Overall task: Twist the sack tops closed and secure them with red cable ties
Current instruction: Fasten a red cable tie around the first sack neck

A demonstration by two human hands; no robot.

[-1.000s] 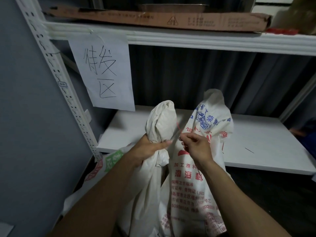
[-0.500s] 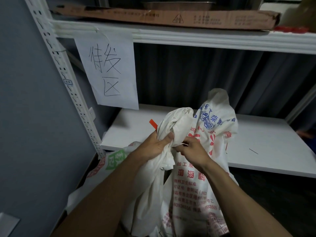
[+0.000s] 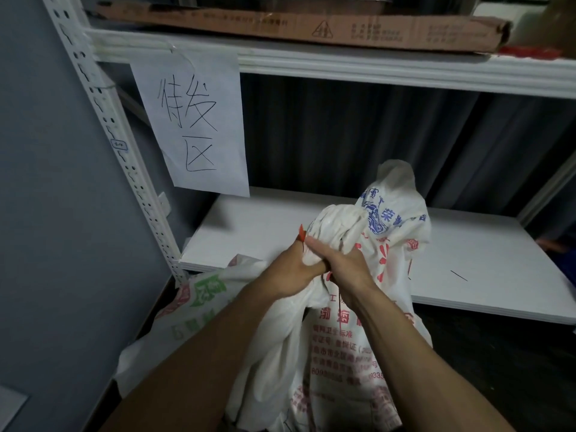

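White sack (image 3: 280, 353) stands at the lower centre of the frame, its top gathered into a crumpled bunch above the two hands. The left hand (image 3: 290, 269) has its fingers curled tight round the neck of the bunch from the left. The right hand (image 3: 344, 266) clamps the same neck from the right, its thumb lying across the cloth towards the left hand, so the two hands touch. A red cable tie (image 3: 301, 233) pokes up where they meet; which hand pinches it cannot be told. What the sack holds is hidden by the closed cloth.

Just behind and to the right, touching it, stands a printed sack (image 3: 358, 344) with red and blue characters, its top upright and loosely bunched; its contents do not show either. At lower left a green-printed sack (image 3: 202, 294) lies slumped under the white shelf board (image 3: 467, 254). A handwritten paper sign (image 3: 193, 126) hangs at upper left, and a flat cardboard box (image 3: 311, 26) lies on the upper shelf.
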